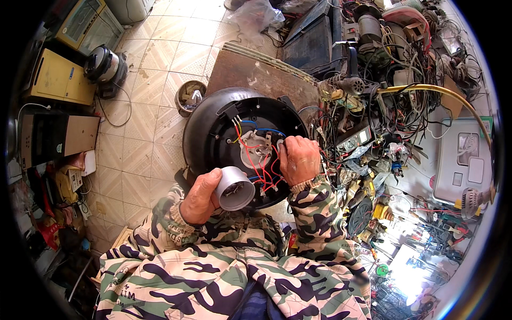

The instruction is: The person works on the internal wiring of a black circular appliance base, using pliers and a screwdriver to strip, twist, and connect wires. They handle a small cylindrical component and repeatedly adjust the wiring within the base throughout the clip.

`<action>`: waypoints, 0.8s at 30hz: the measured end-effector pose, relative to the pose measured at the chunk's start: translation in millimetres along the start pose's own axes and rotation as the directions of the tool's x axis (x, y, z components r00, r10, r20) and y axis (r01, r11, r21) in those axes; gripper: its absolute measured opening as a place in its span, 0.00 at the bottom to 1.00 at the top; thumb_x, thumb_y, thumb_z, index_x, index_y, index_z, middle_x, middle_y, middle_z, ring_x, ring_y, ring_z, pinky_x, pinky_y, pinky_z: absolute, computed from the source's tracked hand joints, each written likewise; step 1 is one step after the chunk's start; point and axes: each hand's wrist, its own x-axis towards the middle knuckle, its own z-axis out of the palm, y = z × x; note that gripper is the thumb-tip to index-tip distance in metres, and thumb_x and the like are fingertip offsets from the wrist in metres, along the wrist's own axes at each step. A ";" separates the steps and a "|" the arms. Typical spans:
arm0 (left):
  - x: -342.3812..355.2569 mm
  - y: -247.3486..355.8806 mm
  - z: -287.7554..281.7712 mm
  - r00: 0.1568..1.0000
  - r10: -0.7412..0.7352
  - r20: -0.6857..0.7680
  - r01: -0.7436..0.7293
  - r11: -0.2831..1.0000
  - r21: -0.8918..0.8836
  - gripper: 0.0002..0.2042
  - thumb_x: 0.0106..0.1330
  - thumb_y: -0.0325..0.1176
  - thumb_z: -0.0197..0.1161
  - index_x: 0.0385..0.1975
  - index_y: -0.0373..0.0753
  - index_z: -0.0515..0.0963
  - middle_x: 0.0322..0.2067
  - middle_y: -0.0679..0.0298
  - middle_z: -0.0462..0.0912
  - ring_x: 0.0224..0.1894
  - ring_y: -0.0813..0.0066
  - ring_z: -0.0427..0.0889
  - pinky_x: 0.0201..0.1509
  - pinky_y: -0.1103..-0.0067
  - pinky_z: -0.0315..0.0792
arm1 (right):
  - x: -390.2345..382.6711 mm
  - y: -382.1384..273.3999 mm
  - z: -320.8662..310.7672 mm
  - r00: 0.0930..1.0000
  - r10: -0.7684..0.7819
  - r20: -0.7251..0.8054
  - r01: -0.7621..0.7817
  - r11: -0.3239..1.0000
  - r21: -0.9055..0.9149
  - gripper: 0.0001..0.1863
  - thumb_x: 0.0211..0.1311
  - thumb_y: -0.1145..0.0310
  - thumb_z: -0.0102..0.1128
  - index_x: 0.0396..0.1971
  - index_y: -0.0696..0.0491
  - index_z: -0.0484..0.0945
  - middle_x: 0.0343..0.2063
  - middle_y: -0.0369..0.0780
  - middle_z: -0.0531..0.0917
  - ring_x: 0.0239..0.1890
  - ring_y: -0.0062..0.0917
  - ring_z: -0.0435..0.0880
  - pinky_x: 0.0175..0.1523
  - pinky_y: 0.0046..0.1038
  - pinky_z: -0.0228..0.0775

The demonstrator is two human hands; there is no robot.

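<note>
—Tiled floor (140,181) is filling the left of this workshop. What's standing on it?

—At ten o'clock, a silver-and-black electric cooker (104,66) is standing beside a yellow cabinet (58,76). Closer, between ten and eleven, a round bin (179,101) is sitting near the work.

—And the left hand (198,198)?

—At seven o'clock, its thumb and fingers are wrapping firmly round a silver cup-shaped part (236,186). Something dark is showing inside; I'm not managing to identify it.

—Where's the main piece?

—A black appliance housing (205,133) is lying at the centre, open side up, exposing a pale metal disc (248,154), red wires (263,170) and a blue wire (269,130) toward twelve.

—How far along is it looking?

—Opening up is looking done. With the wiring lying bare, I'm judging that work inside is going on, and closing up is remaining.

—The right hand (300,160)?

—At the housing's three o'clock, its fingers are bending inward beside the wires. Their tips are hiding, so I'm not telling how far they're parting or whether they're gripping anything. Further right, a multimeter (356,140) is lying among clutter.
</note>
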 end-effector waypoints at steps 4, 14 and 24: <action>0.1 1.5 2.2 1.000 -0.003 0.002 0.003 1.000 0.002 0.38 0.80 0.63 0.50 0.62 0.27 0.76 0.52 0.52 0.87 0.52 0.67 0.89 0.59 0.70 0.84 | -1.4 3.5 8.6 1.000 0.008 0.009 -0.008 0.999 -0.050 0.13 0.67 0.63 0.69 0.27 0.52 0.76 0.26 0.43 0.81 0.32 0.43 0.82 0.41 0.42 0.68; 0.0 2.7 4.4 1.000 0.020 -0.006 -0.020 0.998 0.055 0.37 0.80 0.63 0.47 0.62 0.28 0.76 0.50 0.53 0.88 0.51 0.66 0.89 0.55 0.68 0.84 | 1.6 3.0 7.1 1.000 -0.008 0.020 0.009 0.998 -0.055 0.15 0.68 0.59 0.68 0.24 0.50 0.77 0.24 0.41 0.83 0.29 0.39 0.84 0.41 0.42 0.70; -0.9 0.4 4.0 1.000 0.008 -0.030 -0.008 1.000 -0.009 0.36 0.83 0.63 0.40 0.64 0.32 0.75 0.53 0.53 0.86 0.53 0.64 0.88 0.56 0.64 0.85 | -13.0 -61.2 -79.8 0.998 0.026 -0.066 0.013 0.852 0.523 0.10 0.54 0.71 0.78 0.36 0.52 0.86 0.40 0.43 0.83 0.43 0.42 0.82 0.51 0.41 0.74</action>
